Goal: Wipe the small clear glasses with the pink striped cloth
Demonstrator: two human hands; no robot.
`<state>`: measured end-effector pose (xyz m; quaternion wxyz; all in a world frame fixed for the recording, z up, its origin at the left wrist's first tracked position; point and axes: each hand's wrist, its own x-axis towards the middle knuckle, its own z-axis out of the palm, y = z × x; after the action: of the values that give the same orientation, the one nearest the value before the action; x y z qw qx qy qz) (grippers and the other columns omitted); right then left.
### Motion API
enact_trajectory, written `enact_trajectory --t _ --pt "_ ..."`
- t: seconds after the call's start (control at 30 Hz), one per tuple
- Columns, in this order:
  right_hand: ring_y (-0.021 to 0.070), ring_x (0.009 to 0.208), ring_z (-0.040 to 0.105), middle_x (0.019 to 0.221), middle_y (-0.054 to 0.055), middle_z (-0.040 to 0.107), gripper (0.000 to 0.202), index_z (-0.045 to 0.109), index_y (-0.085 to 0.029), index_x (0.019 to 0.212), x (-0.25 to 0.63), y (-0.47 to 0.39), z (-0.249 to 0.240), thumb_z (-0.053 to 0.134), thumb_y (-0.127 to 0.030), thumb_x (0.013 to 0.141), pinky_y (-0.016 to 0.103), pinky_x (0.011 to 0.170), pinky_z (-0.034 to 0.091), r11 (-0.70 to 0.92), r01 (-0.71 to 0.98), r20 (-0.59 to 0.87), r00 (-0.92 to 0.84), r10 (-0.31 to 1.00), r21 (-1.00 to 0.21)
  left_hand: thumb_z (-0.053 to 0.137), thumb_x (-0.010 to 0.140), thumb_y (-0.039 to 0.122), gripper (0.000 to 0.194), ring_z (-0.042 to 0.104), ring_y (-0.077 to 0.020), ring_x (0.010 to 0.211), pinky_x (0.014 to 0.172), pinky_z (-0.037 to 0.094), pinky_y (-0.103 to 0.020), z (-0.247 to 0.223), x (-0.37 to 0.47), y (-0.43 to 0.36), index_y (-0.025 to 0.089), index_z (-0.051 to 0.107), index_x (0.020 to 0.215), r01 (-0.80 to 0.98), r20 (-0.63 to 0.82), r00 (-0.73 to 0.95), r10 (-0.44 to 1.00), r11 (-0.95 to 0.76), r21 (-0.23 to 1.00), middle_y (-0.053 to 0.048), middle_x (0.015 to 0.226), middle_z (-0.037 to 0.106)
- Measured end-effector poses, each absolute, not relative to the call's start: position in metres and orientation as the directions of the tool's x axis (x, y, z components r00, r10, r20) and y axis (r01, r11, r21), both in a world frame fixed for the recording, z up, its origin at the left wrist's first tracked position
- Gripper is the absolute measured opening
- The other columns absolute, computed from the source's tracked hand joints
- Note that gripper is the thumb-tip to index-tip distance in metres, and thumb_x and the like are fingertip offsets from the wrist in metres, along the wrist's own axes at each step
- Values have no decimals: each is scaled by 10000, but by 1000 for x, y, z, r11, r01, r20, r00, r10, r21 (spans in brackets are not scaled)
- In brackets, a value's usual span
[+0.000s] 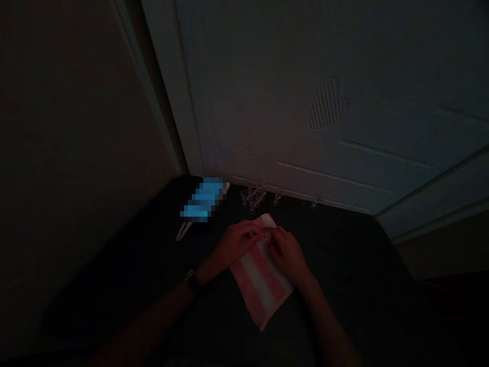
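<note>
Small clear glass between two hands over a striped cloth

In the head view, with the cloth as the clock's centre and twelve o'clock pointing away from the person, a pink-and-white striped cloth (263, 285) lies on a dark tabletop (171, 295). Over its twelve o'clock end is a small clear glass (266, 236). The left hand (240, 238), coming in from about eight o'clock, has its fingertips closed on the glass. The right hand (287, 251), from about four o'clock, is curled close on the other side; whether its fingers pinch the glass or the cloth is too dark to tell. The hands are near each other, with the glass between them.

At twelve o'clock beyond the cloth, a cluster of stemmed glasses (252, 198) stands close-packed by the pale panel (267, 102). Another stemmed glass (277, 198) stands just beside it towards one o'clock, and a further small glass (314, 203) is well apart, nearer two. So one glass is in hand and the others are out of it; nothing visible shows which, if any, have been dealt with. A blurred-out blue screen (204, 200) sits towards eleven o'clock.
</note>
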<state>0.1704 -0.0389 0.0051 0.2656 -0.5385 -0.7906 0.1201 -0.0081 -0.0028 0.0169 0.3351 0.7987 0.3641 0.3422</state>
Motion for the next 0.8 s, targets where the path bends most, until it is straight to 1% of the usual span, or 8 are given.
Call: enact_trajectory --t 0.1,0.23,0.3,0.4,0.5,0.57,0.67,0.8 --pt "190 894 529 1026 57 565 244 489 -202 1078 169 -38 2 458 -192 837 318 762 396 379 802 277 -276 920 -462 486 849 292 188 576 -148 821 753 446 -261 17 -9 -1 166 622 815 336 279 503 818 -483 808 -25 867 613" --pt "183 817 531 919 50 575 145 509 -186 973 168 -38 0 453 -251 856 313 719 393 351 826 278 -247 928 -441 448 868 278 202 570 -154 872 785 438 -269 13 -9 0 170 618 851 348 296 487 822 -493 797 -32 921 611" --pt "182 821 528 914 52 571 139 514 -184 950 168 -38 0 445 -267 864 311 720 394 358 823 277 -255 926 -441 437 874 284 208 574 -151 865 783 442 -269 12 -8 -1 174 613 883 353 289 485 826 -487 799 -31 918 612" --pt "181 848 526 942 56 565 155 515 -186 980 169 -38 1 455 -263 860 310 737 400 366 809 272 -264 925 -459 467 862 296 211 577 -152 886 800 448 -274 12 -8 -1 187 584 999 350 270 479 835 -464 814 -32 968 617" --pt "178 850 529 945 53 569 160 518 -187 985 169 -37 1 467 -263 853 307 736 405 369 793 270 -266 925 -484 508 842 284 300 566 -152 940 837 446 -279 13 -8 -1 207 516 1133 337 288 462 838 -467 817 -35 1056 602" --pt "176 843 533 933 51 574 159 521 -186 977 169 -37 1 464 -272 856 305 730 406 372 790 274 -266 924 -487 506 844 265 289 548 -155 983 876 430 -287 15 -8 -3 224 524 1129 335 310 490 815 -504 796 -30 1085 589" --pt "178 829 537 932 55 580 167 525 -189 982 169 -38 0 453 -278 860 312 732 402 370 807 286 -261 922 -460 467 864 241 252 520 -162 1035 926 402 -306 17 -7 -6 246 552 1100 343 326 544 773 -559 755 -22 1103 575" --pt "177 816 538 922 49 583 162 519 -195 981 169 -39 1 455 -279 859 313 736 393 358 823 291 -246 925 -441 422 882 236 272 515 -164 1026 923 407 -320 15 -7 -7 247 538 1128 393 320 538 780 -568 723 -30 1099 562"
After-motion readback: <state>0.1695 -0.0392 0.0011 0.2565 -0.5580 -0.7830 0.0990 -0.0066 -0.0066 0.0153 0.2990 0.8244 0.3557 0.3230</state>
